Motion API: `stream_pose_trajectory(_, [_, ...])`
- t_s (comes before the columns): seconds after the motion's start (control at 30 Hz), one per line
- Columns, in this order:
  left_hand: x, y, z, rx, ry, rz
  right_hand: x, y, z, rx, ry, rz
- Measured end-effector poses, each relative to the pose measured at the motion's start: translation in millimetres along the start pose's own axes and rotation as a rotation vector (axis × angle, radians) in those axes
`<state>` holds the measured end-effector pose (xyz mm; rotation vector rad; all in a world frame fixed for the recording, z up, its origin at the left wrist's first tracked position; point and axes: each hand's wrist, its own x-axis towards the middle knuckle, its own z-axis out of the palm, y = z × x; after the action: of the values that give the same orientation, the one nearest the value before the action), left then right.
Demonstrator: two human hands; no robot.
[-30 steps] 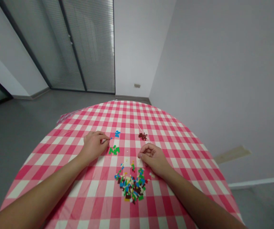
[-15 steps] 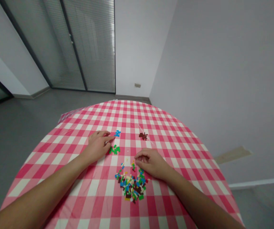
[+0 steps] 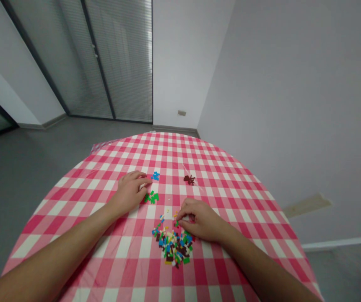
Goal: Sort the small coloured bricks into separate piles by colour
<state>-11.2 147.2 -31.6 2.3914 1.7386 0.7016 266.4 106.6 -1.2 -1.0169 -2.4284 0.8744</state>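
Note:
A mixed pile of small toy building bricks (image 3: 174,245) in several colours lies on the near part of the table. My right hand (image 3: 201,219) rests at the pile's upper right edge, thumb and forefinger pinched together by a few loose green and yellow bricks. What sits between those fingertips is too small to make out. Over on the left, my left hand (image 3: 132,191) lies with its fingers stretched out and apart. Its fingertips are just beside a small group of blue bricks (image 3: 155,175), and its thumb is near a group of green bricks (image 3: 152,197).
A group of dark brown bricks (image 3: 189,179) lies farther back, right of the blue ones. A red-and-white checked tablecloth (image 3: 174,153) covers the round table. Beyond it stand a glass partition with blinds (image 3: 120,63) and a pale wall (image 3: 277,105).
My right hand has moved slightly down toward the pile, its fingertips now at the loose bricks. My left forefinger has drawn back a little from the blue bricks.

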Motion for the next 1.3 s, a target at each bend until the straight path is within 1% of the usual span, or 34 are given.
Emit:
stream_pose_trajectory(0.2, [-3, 9, -2.9, -0.117, 0.131, 0.043, 0, 1, 0, -0.02, -0.013, 0.003])
stream_pose_trajectory(0.3, [-7, 18, -4.0, -0.17, 0.181, 0.126, 0, 2, 2, 0.006, -0.01, -0.001])
stream_pose_trajectory(0.37, [-12, 26, -5.2, -0.206, 0.187, 0.204, 0, 2, 3, 0.057, 0.027, 0.012])
stream_pose_trajectory(0.43, [-16, 36, -6.6, -0.234, 0.173, 0.279, 1, 3, 5, 0.134, 0.078, 0.078])
stream_pose_trajectory(0.57, [-23, 54, -9.0, -0.282, 0.113, 0.382, 4, 4, 10, 0.379, 0.195, 0.291])
stream_pose_trajectory(0.63, [-25, 62, -9.7, -0.316, 0.106, 0.408, 5, 4, 12, 0.515, 0.253, 0.33])
stream_pose_trajectory(0.73, [-28, 71, -10.0, -0.374, 0.111, 0.451, 5, 2, 14, 0.706, 0.267, 0.316])
stream_pose_trajectory(0.9, [-32, 79, -7.5, -0.416, 0.065, 0.52, 3, 0, 18, 0.885, 0.194, 0.267])
stream_pose_trajectory(1.07, [-31, 79, -5.2, -0.428, 0.023, 0.522, 2, 1, 21, 0.939, 0.172, 0.235])
stream_pose_trajectory(1.17, [-31, 79, -5.9, -0.439, 0.027, 0.511, 3, 1, 21, 0.952, 0.179, 0.196])
stream_pose_trajectory(1.3, [-31, 79, -7.0, -0.455, 0.042, 0.475, 4, 1, 20, 0.925, 0.194, 0.192])
